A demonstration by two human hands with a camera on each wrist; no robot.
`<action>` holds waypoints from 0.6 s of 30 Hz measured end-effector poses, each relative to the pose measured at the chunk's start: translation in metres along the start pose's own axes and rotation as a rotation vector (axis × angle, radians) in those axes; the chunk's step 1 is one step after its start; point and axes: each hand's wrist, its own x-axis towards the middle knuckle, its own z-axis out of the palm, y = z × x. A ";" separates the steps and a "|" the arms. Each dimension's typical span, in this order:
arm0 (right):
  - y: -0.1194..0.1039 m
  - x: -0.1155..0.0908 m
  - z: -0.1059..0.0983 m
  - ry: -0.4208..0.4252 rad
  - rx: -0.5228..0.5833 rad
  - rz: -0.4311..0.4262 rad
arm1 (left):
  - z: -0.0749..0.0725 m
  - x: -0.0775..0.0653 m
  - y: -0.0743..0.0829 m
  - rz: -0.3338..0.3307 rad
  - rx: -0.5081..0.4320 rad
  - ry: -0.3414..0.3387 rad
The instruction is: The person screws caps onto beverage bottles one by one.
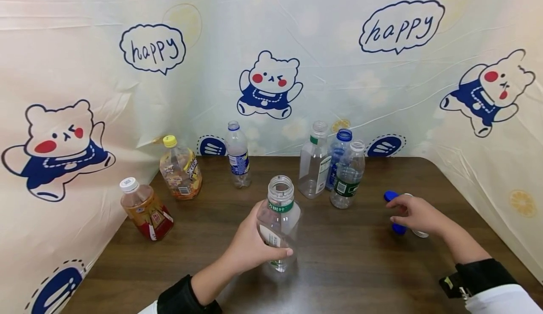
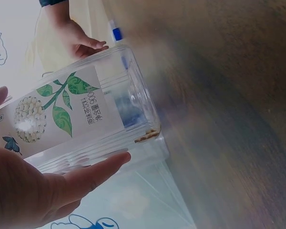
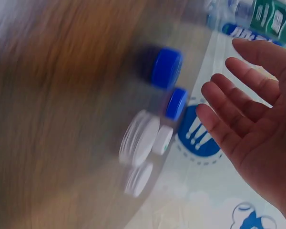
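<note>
Holding a clear bottle (image 1: 284, 224) in the left hand (image 1: 250, 248), with fingers wrapped round its body, roughly upright, just in front of the middle of the worktop (image 1: 348, 267). Open at the mouth, threads showing, with a green band below the neck and a white leaf-printed label. Cannot tell whether touching the worktop at its base.

Towards the right edge, reaching with the right hand (image 1: 417, 215) over a small group of caps, fingers loosely spread and gripping nothing. Seen in the right wrist view: two blue caps (image 3: 167, 68) and three white caps (image 3: 139, 138), close together, apart from the fingers.

Near the back edge, right of centre, standing close together: a green-banded bottle (image 1: 311, 172), a blue bottle (image 1: 338, 153) and a green-labelled bottle (image 1: 348, 175). Left of centre, also near that edge, a slim blue-labelled bottle (image 1: 238, 163). By the back left corner, a yellow-capped bottle (image 1: 181, 172); nearer the left edge, a white-capped bottle (image 1: 146, 210) with reddish-brown liquid. Behind, a bear-printed cloth (image 1: 331, 78).
</note>
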 end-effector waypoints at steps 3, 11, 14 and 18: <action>0.011 -0.004 -0.006 -0.029 -0.024 0.032 | -0.001 0.001 0.001 -0.005 -0.003 -0.004; 0.031 -0.012 -0.014 -0.108 -0.103 0.110 | -0.001 0.002 0.001 -0.013 -0.007 -0.003; 0.036 -0.014 -0.012 -0.138 -0.119 0.126 | -0.001 0.002 0.001 -0.019 -0.007 -0.008; 0.039 -0.016 -0.008 -0.168 -0.095 0.147 | -0.001 0.002 0.002 -0.019 -0.009 -0.013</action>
